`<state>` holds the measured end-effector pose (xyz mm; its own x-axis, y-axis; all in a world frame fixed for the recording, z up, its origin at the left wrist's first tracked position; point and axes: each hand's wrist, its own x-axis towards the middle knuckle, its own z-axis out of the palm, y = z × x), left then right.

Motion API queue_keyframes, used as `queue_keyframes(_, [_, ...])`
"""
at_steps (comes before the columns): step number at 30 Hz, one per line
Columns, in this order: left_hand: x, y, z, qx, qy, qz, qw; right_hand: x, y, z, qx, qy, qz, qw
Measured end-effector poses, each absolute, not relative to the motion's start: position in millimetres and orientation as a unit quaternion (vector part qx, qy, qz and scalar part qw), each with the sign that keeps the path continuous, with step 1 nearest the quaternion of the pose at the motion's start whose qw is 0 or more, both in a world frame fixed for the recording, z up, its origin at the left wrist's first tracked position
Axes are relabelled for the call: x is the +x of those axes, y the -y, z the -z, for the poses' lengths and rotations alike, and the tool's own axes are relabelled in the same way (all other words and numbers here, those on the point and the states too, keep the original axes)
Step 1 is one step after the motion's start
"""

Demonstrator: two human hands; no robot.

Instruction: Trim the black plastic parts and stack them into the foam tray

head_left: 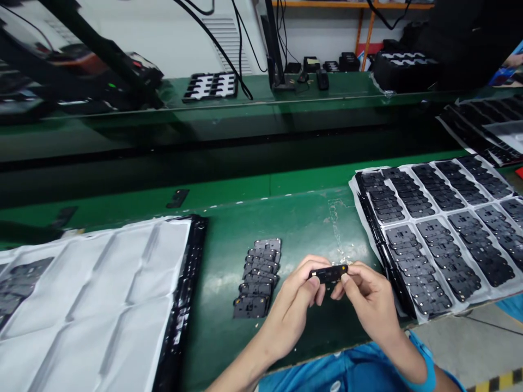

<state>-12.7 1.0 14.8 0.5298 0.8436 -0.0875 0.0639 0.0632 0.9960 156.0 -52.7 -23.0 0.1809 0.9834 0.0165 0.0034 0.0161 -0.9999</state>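
Observation:
A small flat black part (329,273) is pinched at its two ends between my left hand (296,305) and my right hand (368,296), held just above the green bench near its front edge. Both hands are closed on it with fingertips. Just left of my left hand lies an overlapping row of several similar black parts (258,275) on the bench surface.
A tray (370,215) with rows of black parts sits at the right. A tray lined with white sheet (102,294) sits at the left. Behind runs a dark conveyor channel (229,158), then a far bench with another tray (210,86), cables and chargers.

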Motion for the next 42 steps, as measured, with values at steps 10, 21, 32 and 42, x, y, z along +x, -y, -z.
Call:
queue_keyframes(10, [-10.8, 2.0, 1.2, 0.589, -0.369, -0.370, 0.616, 153.1, 57.6, 12.9, -0.536, 0.515, -0.398, 0.538])
queue_keyframes(21, [-9.4, 4.6, 8.6, 0.616, -0.377, -0.373, 0.582, 152.7, 59.2, 12.9, -0.537, 0.512, -0.402, 0.536])
queue_keyframes(32, [-5.2, -0.3, 0.8, 0.631, -0.338, -0.340, 0.610, 157.5, 58.3, 15.6, -0.551, 0.457, -0.426, 0.553])
queue_keyframes(42, [-8.9, -7.1, 5.6, 0.693, -0.420, -0.211, 0.547, 174.7, 60.4, 19.8, -0.591, 0.400, -0.391, 0.582])
